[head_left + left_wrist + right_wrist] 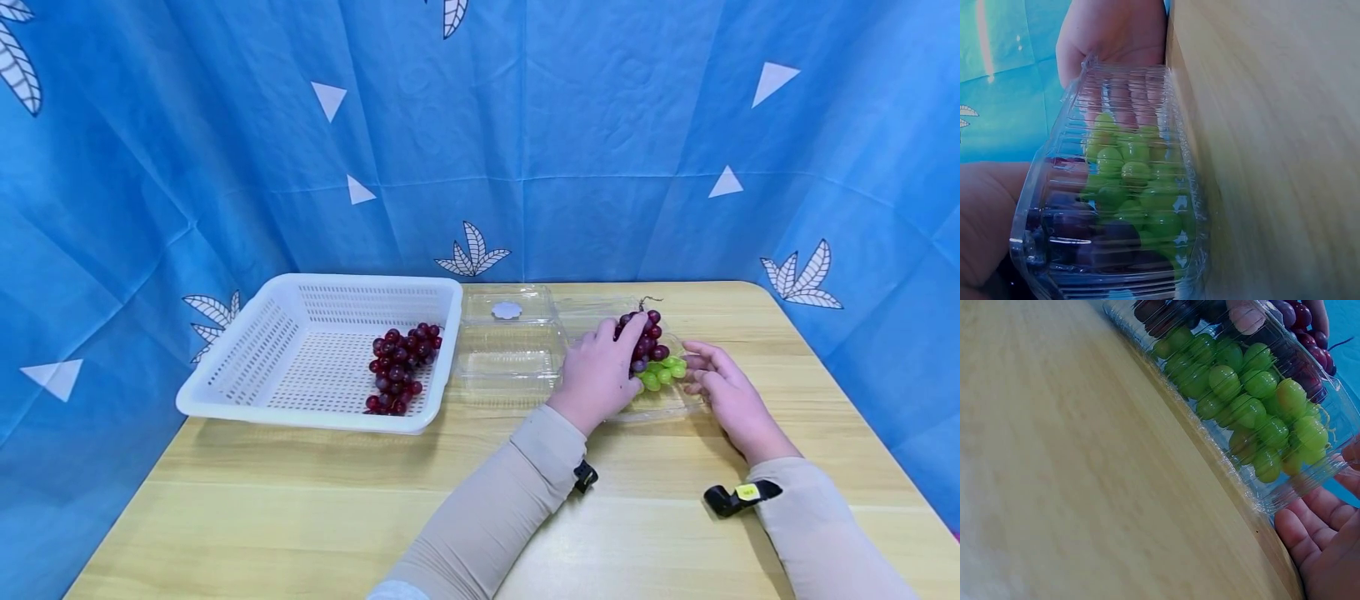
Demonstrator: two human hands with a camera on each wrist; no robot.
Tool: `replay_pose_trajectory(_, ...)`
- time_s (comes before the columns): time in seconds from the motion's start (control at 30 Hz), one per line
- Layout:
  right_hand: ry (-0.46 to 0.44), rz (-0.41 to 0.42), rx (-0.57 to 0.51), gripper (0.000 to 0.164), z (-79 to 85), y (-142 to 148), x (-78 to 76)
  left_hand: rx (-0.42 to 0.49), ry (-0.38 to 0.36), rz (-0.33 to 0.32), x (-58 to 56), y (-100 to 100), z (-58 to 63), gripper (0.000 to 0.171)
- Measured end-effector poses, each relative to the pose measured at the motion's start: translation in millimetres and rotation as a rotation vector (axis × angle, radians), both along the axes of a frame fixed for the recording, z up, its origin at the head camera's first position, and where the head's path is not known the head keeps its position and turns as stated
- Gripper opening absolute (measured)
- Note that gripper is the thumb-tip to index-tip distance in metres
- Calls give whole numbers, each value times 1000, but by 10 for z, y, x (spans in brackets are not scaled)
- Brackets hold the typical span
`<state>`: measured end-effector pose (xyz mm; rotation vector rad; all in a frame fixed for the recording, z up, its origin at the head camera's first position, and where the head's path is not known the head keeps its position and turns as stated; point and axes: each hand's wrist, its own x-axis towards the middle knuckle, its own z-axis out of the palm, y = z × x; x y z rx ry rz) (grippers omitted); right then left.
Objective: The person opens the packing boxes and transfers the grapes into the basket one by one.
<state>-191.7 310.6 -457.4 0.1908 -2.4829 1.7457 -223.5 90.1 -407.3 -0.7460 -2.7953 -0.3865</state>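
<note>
My left hand [597, 377] holds a bunch of dark red grapes [651, 337] from above, over and partly inside a clear plastic clamshell box [660, 410]. Its thumb shows through the box wall in the right wrist view. Green grapes [1247, 412] fill the near side of that box, with the dark grapes behind and above them. At the box's right end, the fingers of my right hand [731, 404] rest against the end wall. Through the clear plastic in the left wrist view, those fingers show behind the green grapes [1135, 172].
A white perforated basket [300, 417] stands on the left, with more red grapes [401, 367] at its right side. Between basket and filled box lies another clear clamshell box [510, 350], its lid raised toward the back. Blue cloth [600, 167] hangs behind the wooden table [300, 508].
</note>
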Motion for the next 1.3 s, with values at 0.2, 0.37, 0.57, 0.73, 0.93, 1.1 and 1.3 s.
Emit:
replay_pose_trajectory(0.2,-1,2,5,51,-13,12,-9,24,16,-2,-10,-5,-29,92)
replay_pose_trajectory(0.37,-12,11,-2,51,-13,22,-7,93,84,-9,-24,-12,-61,80)
replay_pose_trajectory(0.57,-17,11,-2,52,1,25,-15,175,153,-34,-30,-12,-42,67)
replay_pose_trajectory(0.73,-18,1,16,51,-17,29,-24,226,131,-56,-17,-17,24,66)
replay_pose_trajectory(0.93,-27,-12,32,52,-47,49,-27,263,135,-82,-12,-68,144,64)
replay_pose_trajectory(1.1,-18,-10,16,52,-58,50,-28,264,154,-99,-3,-104,222,58)
replay_pose_trajectory(1.3,-16,-4,30,52,-44,42,-35,273,173,-94,1,-129,250,57)
